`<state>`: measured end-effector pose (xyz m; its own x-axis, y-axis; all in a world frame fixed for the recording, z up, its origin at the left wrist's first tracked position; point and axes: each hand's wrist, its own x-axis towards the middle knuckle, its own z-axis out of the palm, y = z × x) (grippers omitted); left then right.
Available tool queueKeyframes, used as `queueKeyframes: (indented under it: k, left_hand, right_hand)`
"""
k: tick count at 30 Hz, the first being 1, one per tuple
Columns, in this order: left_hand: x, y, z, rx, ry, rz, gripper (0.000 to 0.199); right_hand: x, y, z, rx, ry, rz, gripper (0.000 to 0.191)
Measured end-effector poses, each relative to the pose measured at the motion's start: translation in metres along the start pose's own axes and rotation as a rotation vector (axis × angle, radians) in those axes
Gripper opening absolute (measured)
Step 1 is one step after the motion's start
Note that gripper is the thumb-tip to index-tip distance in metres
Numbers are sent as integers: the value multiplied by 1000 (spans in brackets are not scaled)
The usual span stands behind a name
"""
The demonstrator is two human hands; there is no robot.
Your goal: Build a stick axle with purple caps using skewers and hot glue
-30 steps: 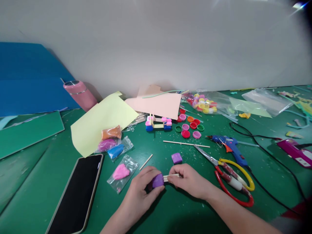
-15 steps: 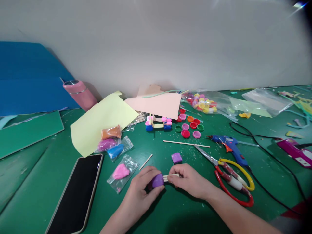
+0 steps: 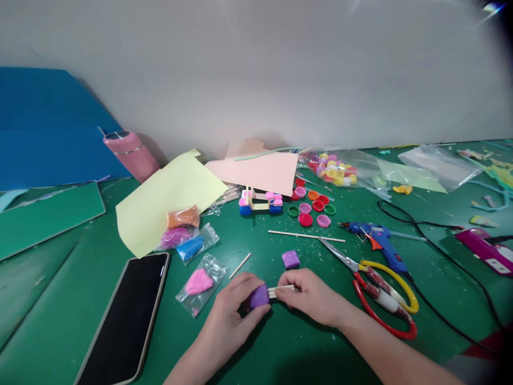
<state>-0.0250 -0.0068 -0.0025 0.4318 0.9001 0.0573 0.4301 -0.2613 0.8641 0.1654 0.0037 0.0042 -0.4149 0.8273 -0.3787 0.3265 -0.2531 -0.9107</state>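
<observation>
My left hand (image 3: 236, 307) grips a purple clay block (image 3: 259, 297) between thumb and fingers. Pale wooden sticks (image 3: 274, 293) run from the right side of that block into my right hand (image 3: 306, 295), whose thumb and fingers pinch them. Where the sticks meet the clay, I cannot tell how deep they go. Just beyond my right hand lies a second purple clay block (image 3: 290, 260). A short loose stick (image 3: 240, 266) rests above my left hand, and a longer stick (image 3: 306, 236) lies farther back.
Scissors (image 3: 377, 289) and a blue glue gun (image 3: 377, 240) with its cord lie to the right. On the left are a phone (image 3: 126, 321) and bagged clay (image 3: 200, 282). Behind stand a small clay-and-stick model (image 3: 260, 203), coloured caps (image 3: 305, 220) and a pink bottle (image 3: 132, 155).
</observation>
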Motion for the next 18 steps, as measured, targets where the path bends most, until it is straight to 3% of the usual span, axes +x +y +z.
queueKeyframes:
  k: [18]
  left_hand:
    - [0,2,-2,1,16,4,18]
  right_hand:
    - [-1,1,0,11,-3,-1,18]
